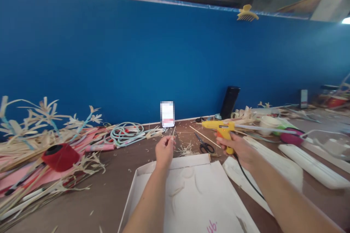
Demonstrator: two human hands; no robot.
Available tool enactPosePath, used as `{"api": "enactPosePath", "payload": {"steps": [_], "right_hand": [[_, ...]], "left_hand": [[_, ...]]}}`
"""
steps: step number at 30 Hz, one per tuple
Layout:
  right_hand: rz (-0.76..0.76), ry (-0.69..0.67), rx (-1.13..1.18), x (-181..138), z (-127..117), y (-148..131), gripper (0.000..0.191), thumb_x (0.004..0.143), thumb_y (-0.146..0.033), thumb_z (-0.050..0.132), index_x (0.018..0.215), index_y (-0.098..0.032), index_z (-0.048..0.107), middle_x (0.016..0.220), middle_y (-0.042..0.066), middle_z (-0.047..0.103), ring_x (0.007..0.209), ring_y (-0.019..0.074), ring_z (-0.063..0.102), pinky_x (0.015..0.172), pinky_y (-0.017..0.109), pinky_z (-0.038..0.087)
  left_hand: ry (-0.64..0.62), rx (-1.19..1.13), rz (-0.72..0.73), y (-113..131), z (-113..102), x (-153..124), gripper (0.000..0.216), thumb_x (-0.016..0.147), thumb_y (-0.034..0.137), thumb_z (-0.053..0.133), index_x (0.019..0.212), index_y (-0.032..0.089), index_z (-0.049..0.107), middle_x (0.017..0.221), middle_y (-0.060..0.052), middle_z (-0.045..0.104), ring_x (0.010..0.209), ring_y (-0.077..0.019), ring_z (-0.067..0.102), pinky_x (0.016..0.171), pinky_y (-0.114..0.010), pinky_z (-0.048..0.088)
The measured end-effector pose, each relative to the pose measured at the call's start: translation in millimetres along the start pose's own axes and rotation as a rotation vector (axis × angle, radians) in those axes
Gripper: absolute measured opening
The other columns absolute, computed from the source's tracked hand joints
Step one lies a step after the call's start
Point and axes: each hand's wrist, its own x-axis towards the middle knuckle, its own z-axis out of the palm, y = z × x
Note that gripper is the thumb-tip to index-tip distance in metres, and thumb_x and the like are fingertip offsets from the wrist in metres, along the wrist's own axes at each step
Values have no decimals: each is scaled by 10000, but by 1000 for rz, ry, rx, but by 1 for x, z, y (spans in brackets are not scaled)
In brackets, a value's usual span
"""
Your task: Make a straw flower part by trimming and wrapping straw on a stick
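In my right hand [232, 145] is a yellow hot glue gun [222, 129], its nozzle pointing left and a long pale glue stick [251, 127] sticking out of its back. My left hand [164, 149] is closed in a pinch on a thin pale strip [174, 131] that stands up from the fingertips. Below both hands lies a shallow white box lid [191, 185] with a few curled strips and pink handwriting on it. Black-handled scissors [206, 147] rest between the hands, beside a thin stick [203, 135] and pale shavings [186, 149].
A phone [167, 114] leans on the blue partition [153, 51]. To the left are a red thread spool [60, 157], a coiled pale-blue cord [125, 134] and plant-fibre flowers [49, 113]. A black case [229, 102], a purple bowl [292, 135] and a white bar [311, 165] stand or lie right.
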Motion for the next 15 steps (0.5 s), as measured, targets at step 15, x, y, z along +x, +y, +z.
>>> {"api": "enactPosePath", "payload": {"steps": [15], "right_hand": [[-91, -14, 21, 13, 73, 42, 265, 593, -373, 745, 585, -166, 579, 413, -50, 432, 439, 108, 401, 480, 258, 337]], "left_hand": [[223, -41, 103, 8, -5, 4, 358, 796, 440, 460, 973, 169, 612, 720, -21, 620, 518, -77, 502, 505, -190, 403]]}}
